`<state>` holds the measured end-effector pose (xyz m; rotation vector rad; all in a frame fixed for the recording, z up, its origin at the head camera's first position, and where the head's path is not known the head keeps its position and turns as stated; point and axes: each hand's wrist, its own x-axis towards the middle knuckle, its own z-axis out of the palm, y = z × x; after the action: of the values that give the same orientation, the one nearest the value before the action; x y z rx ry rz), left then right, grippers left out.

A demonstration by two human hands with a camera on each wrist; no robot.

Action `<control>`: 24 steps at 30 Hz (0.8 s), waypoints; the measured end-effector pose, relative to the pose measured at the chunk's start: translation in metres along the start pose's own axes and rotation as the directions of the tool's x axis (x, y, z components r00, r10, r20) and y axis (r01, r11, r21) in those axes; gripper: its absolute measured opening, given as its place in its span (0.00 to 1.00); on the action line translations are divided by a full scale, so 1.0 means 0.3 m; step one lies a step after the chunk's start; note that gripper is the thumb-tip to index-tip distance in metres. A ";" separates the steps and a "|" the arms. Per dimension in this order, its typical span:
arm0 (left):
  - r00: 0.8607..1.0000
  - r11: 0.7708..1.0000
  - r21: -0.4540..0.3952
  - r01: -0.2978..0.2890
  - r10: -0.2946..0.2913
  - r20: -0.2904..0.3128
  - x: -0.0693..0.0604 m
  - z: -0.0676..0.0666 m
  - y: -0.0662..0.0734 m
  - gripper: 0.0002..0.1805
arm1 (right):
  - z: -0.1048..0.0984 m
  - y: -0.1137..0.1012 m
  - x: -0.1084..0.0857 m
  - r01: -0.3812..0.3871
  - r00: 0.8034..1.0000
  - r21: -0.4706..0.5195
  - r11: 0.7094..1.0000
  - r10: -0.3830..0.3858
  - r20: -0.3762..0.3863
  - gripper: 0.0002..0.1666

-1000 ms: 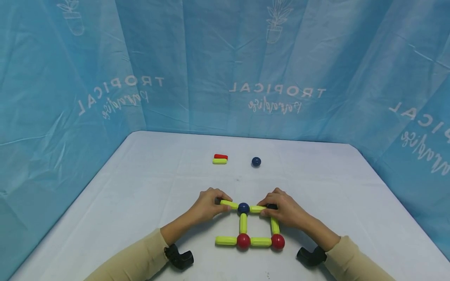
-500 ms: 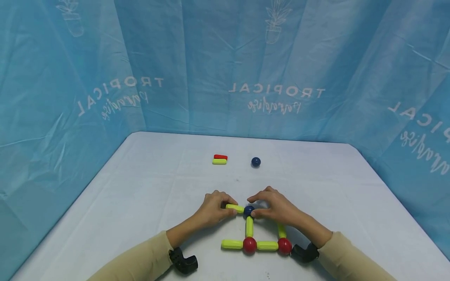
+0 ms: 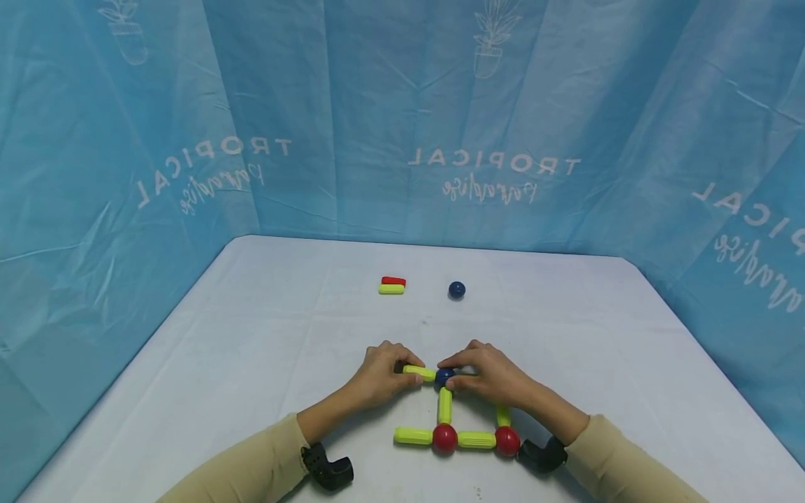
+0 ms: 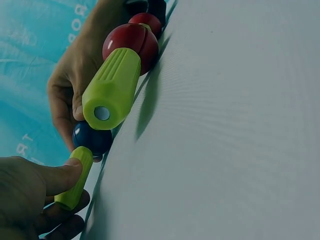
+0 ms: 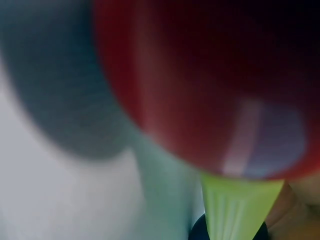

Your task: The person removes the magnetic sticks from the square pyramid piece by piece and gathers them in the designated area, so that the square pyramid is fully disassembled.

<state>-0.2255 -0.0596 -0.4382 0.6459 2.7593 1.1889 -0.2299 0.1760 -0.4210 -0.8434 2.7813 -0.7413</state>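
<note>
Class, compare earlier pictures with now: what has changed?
The right hand let go of the far right corner of the frame, moved left and now grips its middle blue ball. The frame shifted slightly nearer and rightward. The left hand still grips its yellow rod; the loose rods and far ball stayed put.

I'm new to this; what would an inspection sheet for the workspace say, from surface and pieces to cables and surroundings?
Surface: white table, faintly creased.
Job's things: joined yellow sticks, two red balls, one joined blue ball.
Clutter: farther back, a loose red stick, loose yellow stick, loose blue ball.
Hands: left hand pinches one yellow stick; right hand grips the joined blue ball.
Cables: nothing seen.
Surroundings: blue sheeting with mirrored lettering.
</note>
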 end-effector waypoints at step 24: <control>0.950 0.991 -0.056 0.125 -0.136 -0.281 0.108 -0.152 -0.154 0.11 | 0.010 0.000 0.000 0.046 0.997 -0.009 0.999 -0.047 -0.062 0.19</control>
<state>-0.2813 -0.1057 -0.4359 0.3014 2.9430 1.3986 -0.2291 0.1745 -0.4236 -0.9043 2.8298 -0.7786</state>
